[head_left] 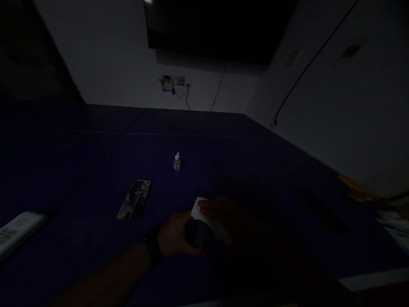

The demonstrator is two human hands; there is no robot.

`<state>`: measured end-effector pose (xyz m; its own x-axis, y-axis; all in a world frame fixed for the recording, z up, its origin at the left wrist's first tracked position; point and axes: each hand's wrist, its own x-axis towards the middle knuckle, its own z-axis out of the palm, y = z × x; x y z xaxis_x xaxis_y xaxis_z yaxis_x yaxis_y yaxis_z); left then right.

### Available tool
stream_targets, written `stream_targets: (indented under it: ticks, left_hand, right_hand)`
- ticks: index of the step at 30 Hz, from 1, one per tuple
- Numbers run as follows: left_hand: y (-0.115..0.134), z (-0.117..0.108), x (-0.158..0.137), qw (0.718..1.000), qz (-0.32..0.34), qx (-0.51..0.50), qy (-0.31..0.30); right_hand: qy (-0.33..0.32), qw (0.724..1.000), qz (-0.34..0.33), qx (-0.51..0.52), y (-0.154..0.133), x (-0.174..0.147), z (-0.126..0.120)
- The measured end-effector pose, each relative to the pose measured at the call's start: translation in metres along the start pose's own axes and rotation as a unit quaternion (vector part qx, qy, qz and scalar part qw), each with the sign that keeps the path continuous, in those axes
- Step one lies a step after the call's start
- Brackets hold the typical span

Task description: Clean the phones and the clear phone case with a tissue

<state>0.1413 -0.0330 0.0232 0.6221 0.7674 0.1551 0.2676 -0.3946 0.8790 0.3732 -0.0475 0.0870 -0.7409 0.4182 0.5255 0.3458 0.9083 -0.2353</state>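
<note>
My left hand [174, 234], with a dark watch on its wrist, grips a dark, glossy slab [200, 234] that looks like a phone; dim light hides its details. In my right hand [222, 209] a white tissue [209, 221] is pinched, lying over the slab's upper edge and hanging down on the right. Left of my hands, a phone case [134, 199] with a printed picture and a camera cutout lies on the blue surface. A small dropper bottle [177, 163] with a white cap stands upright farther back.
At the far left edge lies a white power strip-like object [21, 230]. A long dark object [319, 209] rests at the right, near a yellow item [358, 189] by the wall. A large screen [217, 30] hangs above wall sockets [175, 81].
</note>
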Motion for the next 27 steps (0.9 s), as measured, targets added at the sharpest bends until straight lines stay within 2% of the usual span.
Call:
stream_targets:
  ticks: [2, 5, 10, 16, 19, 23, 25, 27]
  left_hand:
    - [0.001, 0.0, 0.0, 1.0, -0.005, 0.004, -0.003]
    - [0.001, 0.001, -0.001, 1.0, -0.014, 0.005, -0.007]
    - [-0.002, 0.002, -0.001, 1.0, -0.017, 0.012, -0.003]
    - [0.004, -0.001, -0.002, 1.0, -0.009, -0.011, -0.018]
    - [0.004, -0.001, -0.001, 0.999, -0.002, -0.013, -0.035]
    - [-0.002, 0.0, 0.0, 1.0, -0.003, -0.007, -0.012]
    - [-0.004, 0.001, 0.0, 1.0, -0.002, -0.009, -0.017]
    - [-0.003, 0.0, 0.0, 1.0, 0.0, -0.016, -0.025]
  right_hand:
    - [-0.013, 0.999, 0.03, 0.029, 0.004, 0.002, -0.005]
    - [0.006, 0.993, 0.075, 0.085, 0.013, 0.01, -0.009]
    - [0.013, 0.997, -0.004, 0.07, 0.017, 0.011, -0.01]
    - [-0.046, 0.995, -0.083, -0.026, -0.011, -0.015, -0.01]
    - [-0.067, 0.995, -0.065, -0.042, -0.011, -0.015, -0.013]
    - [-0.024, 0.999, -0.021, -0.036, 0.005, -0.003, -0.015]
    - [-0.016, 0.999, -0.025, -0.026, 0.007, -0.004, -0.014]
    - [-0.036, 0.998, -0.047, -0.02, 0.001, -0.012, -0.011]
